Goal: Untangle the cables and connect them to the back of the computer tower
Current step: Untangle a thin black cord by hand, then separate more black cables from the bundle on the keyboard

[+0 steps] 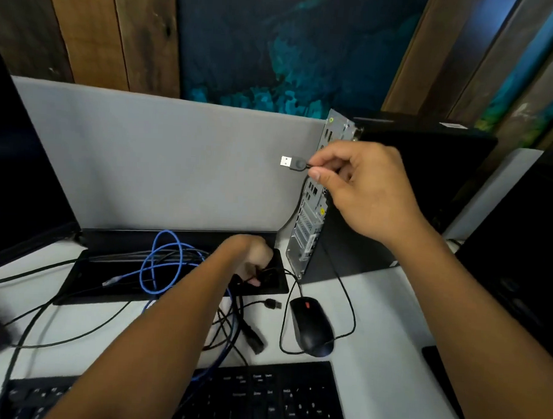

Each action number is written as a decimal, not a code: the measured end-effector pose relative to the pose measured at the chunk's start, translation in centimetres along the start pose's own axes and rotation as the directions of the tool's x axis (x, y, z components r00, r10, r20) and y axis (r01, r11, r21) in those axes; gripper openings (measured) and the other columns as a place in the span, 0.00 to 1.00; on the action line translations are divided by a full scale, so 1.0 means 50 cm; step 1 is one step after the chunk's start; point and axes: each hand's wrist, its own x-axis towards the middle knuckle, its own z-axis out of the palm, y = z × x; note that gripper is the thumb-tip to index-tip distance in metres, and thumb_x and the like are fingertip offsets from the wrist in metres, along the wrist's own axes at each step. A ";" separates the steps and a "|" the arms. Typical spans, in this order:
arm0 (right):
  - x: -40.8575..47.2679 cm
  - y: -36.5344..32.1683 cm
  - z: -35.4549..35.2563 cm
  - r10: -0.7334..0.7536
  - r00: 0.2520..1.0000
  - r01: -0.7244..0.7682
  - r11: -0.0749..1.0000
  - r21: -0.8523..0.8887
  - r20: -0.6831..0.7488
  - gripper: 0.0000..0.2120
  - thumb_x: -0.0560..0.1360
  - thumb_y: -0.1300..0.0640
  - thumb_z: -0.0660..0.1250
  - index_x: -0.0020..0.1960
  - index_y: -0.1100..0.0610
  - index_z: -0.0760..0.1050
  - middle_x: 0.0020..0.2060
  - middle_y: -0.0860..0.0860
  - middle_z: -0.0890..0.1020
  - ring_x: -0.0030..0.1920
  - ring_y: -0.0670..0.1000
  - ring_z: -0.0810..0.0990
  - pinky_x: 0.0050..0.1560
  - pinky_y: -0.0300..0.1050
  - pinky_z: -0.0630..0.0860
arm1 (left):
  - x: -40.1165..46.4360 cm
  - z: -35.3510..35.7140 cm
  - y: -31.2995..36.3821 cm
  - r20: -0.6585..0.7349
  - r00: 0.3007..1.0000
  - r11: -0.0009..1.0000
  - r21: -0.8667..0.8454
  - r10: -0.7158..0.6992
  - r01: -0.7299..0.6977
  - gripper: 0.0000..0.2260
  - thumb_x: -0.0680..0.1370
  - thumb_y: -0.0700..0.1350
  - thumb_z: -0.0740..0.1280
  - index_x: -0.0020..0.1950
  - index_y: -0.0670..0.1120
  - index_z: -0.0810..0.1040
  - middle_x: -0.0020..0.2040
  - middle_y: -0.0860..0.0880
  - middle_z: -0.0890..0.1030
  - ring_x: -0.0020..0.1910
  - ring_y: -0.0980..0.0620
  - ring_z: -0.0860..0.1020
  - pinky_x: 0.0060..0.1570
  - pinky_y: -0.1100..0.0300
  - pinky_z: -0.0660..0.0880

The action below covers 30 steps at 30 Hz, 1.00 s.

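A black computer tower stands at the back right, its metal rear panel facing left. My right hand pinches the thin black cable just behind a USB plug, held up in the air left of the panel with its metal end pointing left. My left hand reaches down to the desk and grips black cables near the tower's foot. A tangle of black cables and a looped blue network cable lies on the desk. A second USB plug lies loose beside the mouse.
A black mouse sits right of the tangle, a black keyboard along the front edge. A grey partition closes the back. A dark monitor stands at the left; a black power plug lies among the cables.
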 end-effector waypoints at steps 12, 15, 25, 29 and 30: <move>-0.043 0.015 0.081 0.057 0.990 -0.046 0.996 0.081 -0.130 0.03 0.76 0.63 0.73 0.44 0.59 0.84 0.33 0.49 0.83 0.31 0.46 0.83 0.35 0.49 0.82 | -0.237 0.000 0.087 -0.532 0.688 0.371 -0.586 0.494 -0.720 0.14 0.80 0.50 0.65 0.49 0.40 0.83 0.49 0.39 0.86 0.46 0.45 0.83 0.52 0.51 0.80; -0.047 0.011 0.082 -0.028 0.999 0.028 1.000 0.010 -0.035 0.02 0.73 0.62 0.74 0.42 0.58 0.85 0.33 0.49 0.82 0.33 0.45 0.79 0.39 0.46 0.80 | -0.224 0.018 0.102 -0.598 0.685 0.326 -0.605 0.417 -0.727 0.18 0.84 0.49 0.64 0.46 0.35 0.80 0.40 0.36 0.82 0.37 0.46 0.79 0.39 0.56 0.78; 0.039 0.080 -0.021 -0.065 0.955 -0.019 0.961 -0.277 -0.289 0.22 0.78 0.45 0.65 0.69 0.53 0.78 0.66 0.57 0.75 0.68 0.59 0.73 0.68 0.59 0.69 | -0.105 -0.021 0.083 -0.721 0.567 0.735 -0.118 0.399 -0.668 0.06 0.80 0.42 0.71 0.49 0.45 0.88 0.36 0.57 0.80 0.35 0.62 0.76 0.37 0.79 0.70; 0.050 0.105 0.001 -0.049 0.968 -0.018 0.965 -0.262 -0.245 0.22 0.83 0.44 0.57 0.71 0.51 0.76 0.66 0.52 0.78 0.69 0.55 0.73 0.72 0.57 0.62 | -0.091 -0.021 0.097 -0.729 0.520 0.713 -0.062 0.446 -0.698 0.05 0.80 0.43 0.71 0.51 0.45 0.88 0.37 0.60 0.82 0.35 0.67 0.78 0.38 0.79 0.70; 0.049 0.109 0.006 -0.055 0.962 -0.019 0.964 -0.264 -0.267 0.21 0.83 0.44 0.57 0.71 0.51 0.76 0.65 0.51 0.78 0.68 0.54 0.73 0.72 0.56 0.61 | -0.089 -0.022 0.095 -0.736 0.500 0.701 -0.050 0.456 -0.712 0.05 0.80 0.43 0.71 0.51 0.46 0.88 0.36 0.61 0.82 0.35 0.67 0.79 0.40 0.77 0.71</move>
